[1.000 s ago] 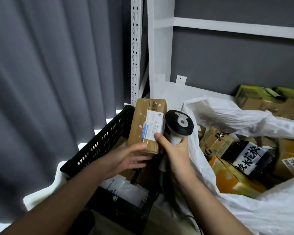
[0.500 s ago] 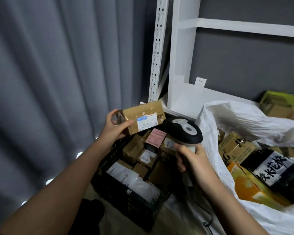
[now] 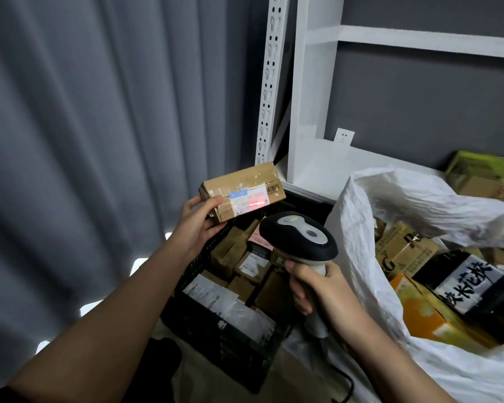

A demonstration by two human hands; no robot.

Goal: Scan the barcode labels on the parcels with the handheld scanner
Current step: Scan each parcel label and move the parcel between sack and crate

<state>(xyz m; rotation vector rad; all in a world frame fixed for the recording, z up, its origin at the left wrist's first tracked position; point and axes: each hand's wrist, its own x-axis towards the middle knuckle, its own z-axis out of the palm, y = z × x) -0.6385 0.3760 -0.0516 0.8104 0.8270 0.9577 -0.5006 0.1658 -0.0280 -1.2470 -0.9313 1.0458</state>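
Scan in progress. L hand (image 3: 197, 225) pinches the small cardboard parcel (image 3: 240, 191) by its left end, thumb on the front face, fingers wrapped behind. Parcel is held in air above the black crate (image 3: 216, 324), label (image 3: 249, 199) facing the scanner. R hand (image 3: 322, 289) is closed round the handle of the handheld scanner (image 3: 298, 237), index finger up front near the trigger; can't tell if it's pressed. Red glow sits on the label's right half, so the beam looks on target.

Risks, imo:
- Glow is off-centre to the right. If the barcode runs wider than the beam, expect a partial read or no read.
- Parcel is wrapped in clear tape, glossy and a bit wrinkled over the label, so glare could kill the decode. Tilt would prob fix it.
- One-end pinch on a long box is a weak grip. Any wrist twist and it could droop or drop into the crate, mixing w/ the parcels there.
- Scanner cable (image 3: 345, 382) trails down by the crate edge; could snag on a reach.

Materials/shapes: parcel is a rectangular brown corrugated box, scuffed, w/ white paper label and blue patch. Scanner has a black rounded head w/ grey top insert and a pale plastic handle. Crate is rigid perforated plastic, full of small cartons and poly mailers. White woven sack (image 3: 390, 205) at right is crinkly and soft-walled, holding more boxes incl. orange and black ones.
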